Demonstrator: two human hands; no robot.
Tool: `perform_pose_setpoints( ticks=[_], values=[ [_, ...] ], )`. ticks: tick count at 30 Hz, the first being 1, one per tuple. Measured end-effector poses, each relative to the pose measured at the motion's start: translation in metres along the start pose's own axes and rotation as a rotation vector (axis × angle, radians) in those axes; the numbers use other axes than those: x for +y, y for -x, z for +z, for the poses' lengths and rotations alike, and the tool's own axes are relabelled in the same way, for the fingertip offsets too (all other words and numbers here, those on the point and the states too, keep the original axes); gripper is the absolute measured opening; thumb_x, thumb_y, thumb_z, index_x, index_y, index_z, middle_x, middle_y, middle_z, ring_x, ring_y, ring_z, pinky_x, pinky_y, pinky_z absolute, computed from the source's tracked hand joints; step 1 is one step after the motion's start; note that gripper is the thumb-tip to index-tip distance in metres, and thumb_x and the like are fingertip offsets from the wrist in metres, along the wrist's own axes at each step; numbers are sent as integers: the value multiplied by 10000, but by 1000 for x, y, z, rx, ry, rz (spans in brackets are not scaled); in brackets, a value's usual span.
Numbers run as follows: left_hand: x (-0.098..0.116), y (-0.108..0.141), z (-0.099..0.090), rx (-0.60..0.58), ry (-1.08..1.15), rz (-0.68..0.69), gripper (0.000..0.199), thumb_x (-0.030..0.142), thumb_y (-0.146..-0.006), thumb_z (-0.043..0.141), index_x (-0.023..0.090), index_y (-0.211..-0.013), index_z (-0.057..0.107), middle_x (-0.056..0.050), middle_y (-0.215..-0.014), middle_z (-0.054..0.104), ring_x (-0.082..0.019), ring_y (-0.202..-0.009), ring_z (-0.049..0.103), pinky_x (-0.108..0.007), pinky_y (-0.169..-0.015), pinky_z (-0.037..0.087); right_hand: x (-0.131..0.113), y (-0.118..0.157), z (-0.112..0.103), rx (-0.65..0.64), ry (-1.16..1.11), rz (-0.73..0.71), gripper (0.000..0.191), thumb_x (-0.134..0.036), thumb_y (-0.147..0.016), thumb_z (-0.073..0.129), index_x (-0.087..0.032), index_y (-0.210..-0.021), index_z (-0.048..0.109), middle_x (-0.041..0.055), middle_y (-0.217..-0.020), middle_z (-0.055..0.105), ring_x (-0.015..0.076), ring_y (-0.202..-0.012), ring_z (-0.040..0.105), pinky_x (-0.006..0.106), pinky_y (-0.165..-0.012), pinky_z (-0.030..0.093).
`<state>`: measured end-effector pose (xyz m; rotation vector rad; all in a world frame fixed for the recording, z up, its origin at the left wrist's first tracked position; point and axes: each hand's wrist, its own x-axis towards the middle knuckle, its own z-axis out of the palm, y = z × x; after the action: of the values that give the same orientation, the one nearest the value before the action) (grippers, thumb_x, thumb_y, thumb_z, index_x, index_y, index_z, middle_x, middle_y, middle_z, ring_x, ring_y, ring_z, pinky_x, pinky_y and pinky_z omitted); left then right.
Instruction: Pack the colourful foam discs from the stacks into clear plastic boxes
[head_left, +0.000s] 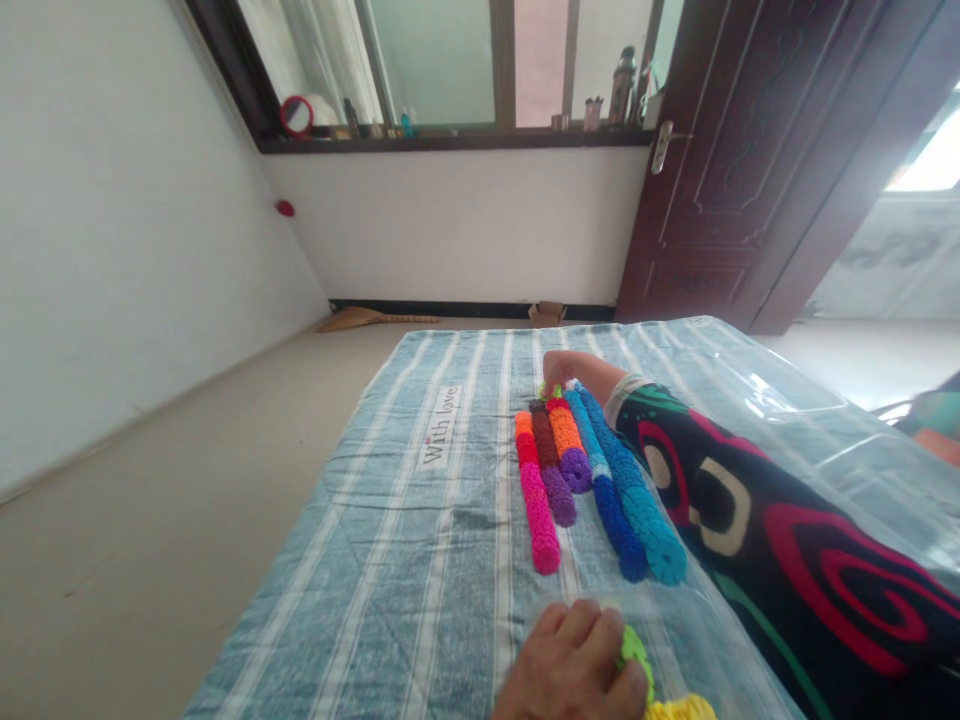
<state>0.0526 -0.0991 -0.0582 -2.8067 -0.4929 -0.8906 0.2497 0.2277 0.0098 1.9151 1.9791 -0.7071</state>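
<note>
Several rows of stacked round plastic discs with notched edges lie side by side on a striped bedspread (405,520). They include a pink-and-red row (538,510), a brown-and-purple row (551,465), an orange row (566,430) ending in purple, a light-to-dark blue row (615,510) and a turquoise row (637,500). At their far end, my right hand (564,370) pinches small yellow-green discs, partly hidden by the fingers. Nearest the camera, my left hand (570,660) curls palm down around bright green discs (636,660). Yellow discs (682,708) show beside it at the bottom edge.
Clear plastic (787,390) lies on the right of the bedspread. Beyond the bed stand a white wall (465,220), a window sill (450,143) with bottles and a mirror, and a dark red door (720,170). A broom (360,318) lies on the floor.
</note>
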Motion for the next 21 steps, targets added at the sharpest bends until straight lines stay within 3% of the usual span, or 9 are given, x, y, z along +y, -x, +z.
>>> perform_pose_setpoints(
  ticks=[10,13,17,21],
  values=[
    [0,-3,-1,77,-14,12,135,128,-914,460,213,-832,524,-18,-801,601,-157,-669,561,-251,-559,426,4,-19,-1,-10,2,-12,407,-350,-839,706,-63,-1116,622,136,-1123,639,261,-980,631,384,-841,535],
    [0,-3,-1,86,-16,6,127,130,-909,466,214,-837,528,-25,-831,617,-158,-680,569,-253,-567,429,3,-19,-3,-2,12,-7,371,-349,-880,657,-103,-1153,608,108,-1146,628,236,-986,628,393,-835,539],
    [-1,-1,-1,72,-16,5,105,132,-895,494,216,-840,527,-17,-817,616,-154,-676,567,-251,-580,432,0,-17,-5,20,19,-10,391,-334,-815,735,-51,-1066,641,130,-1074,648,255,-960,633,365,-824,538],
    [-1,-1,-1,64,-8,3,90,141,-891,510,220,-851,530,-8,-801,606,-150,-674,560,-249,-582,425,-3,-15,-6,38,18,-5,328,-356,-879,657,-116,-1101,632,80,-1088,650,204,-918,645,371,-790,550]
  ],
)
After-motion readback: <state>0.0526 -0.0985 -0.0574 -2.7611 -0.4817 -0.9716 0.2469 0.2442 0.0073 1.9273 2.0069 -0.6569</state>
